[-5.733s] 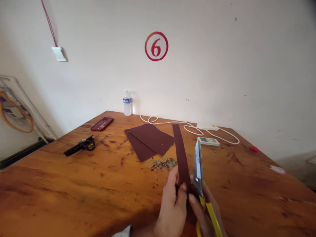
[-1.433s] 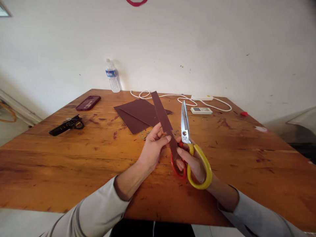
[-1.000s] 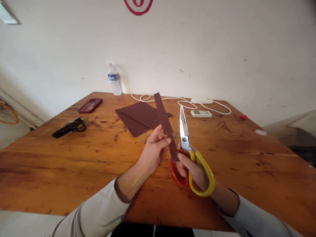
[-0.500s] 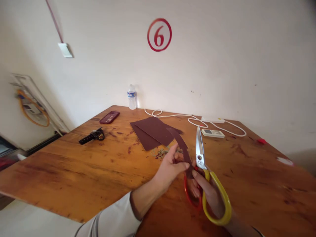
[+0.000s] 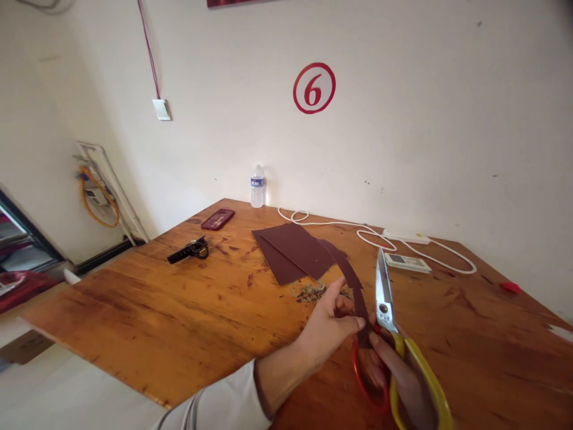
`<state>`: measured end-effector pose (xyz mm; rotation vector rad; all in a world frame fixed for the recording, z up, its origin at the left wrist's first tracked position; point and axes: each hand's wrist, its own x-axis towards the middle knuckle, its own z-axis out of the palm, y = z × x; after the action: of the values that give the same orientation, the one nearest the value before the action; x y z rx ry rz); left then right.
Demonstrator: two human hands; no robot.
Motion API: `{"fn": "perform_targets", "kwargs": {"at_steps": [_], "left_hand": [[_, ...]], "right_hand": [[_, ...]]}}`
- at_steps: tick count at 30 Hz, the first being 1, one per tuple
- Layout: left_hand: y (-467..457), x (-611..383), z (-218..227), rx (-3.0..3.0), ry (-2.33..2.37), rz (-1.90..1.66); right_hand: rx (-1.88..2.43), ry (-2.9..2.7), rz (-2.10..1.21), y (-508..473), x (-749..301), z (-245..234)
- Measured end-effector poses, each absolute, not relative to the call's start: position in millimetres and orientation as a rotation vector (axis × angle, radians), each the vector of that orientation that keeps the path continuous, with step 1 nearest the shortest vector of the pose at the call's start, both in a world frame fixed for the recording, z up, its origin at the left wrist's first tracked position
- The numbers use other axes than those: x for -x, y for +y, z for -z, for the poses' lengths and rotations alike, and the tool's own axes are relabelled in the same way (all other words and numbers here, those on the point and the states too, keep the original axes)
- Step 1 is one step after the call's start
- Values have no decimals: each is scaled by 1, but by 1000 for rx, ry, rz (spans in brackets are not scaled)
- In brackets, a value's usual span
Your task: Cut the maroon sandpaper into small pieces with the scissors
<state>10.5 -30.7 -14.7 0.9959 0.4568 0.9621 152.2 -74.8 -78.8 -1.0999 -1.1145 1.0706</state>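
Note:
My left hand [image 5: 329, 328] is closed, its thumb and fingers pinching a dark reddish-brown strip [image 5: 347, 266] that looks like sandpaper. The strip bends up and away toward two larger sheets [image 5: 298, 245] of the same colour, which overlap on the table. In my right hand [image 5: 398, 370] is a pair of scissors [image 5: 384, 292] with one yellow and one red handle loop. Its blades are together and point up and away. The right thumb also presses on the strip's near end. Some right-hand fingers are hidden behind the handles and strip.
Small scraps [image 5: 308, 292] lie below the sheets on the wooden table [image 5: 215, 322]. A phone [image 5: 218, 219], a black strap-like item [image 5: 190, 249] and a water bottle [image 5: 256, 188] are at the left. A white cord [image 5: 331, 223] and a pale device [image 5: 407, 263] lie behind the scissors.
My view has turned left and up, so the table and both hands appear lower and farther right. Both hands keep the same hold on the strip and scissors.

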Motion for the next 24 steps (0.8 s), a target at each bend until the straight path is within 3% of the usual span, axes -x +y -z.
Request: {"fn": "perform_targets", "kwargs": {"at_steps": [24], "left_hand": [[-29,-6,9,-923,507,-972]], "right_hand": [[970,-1143,-1205,-90,-143,55]]}}
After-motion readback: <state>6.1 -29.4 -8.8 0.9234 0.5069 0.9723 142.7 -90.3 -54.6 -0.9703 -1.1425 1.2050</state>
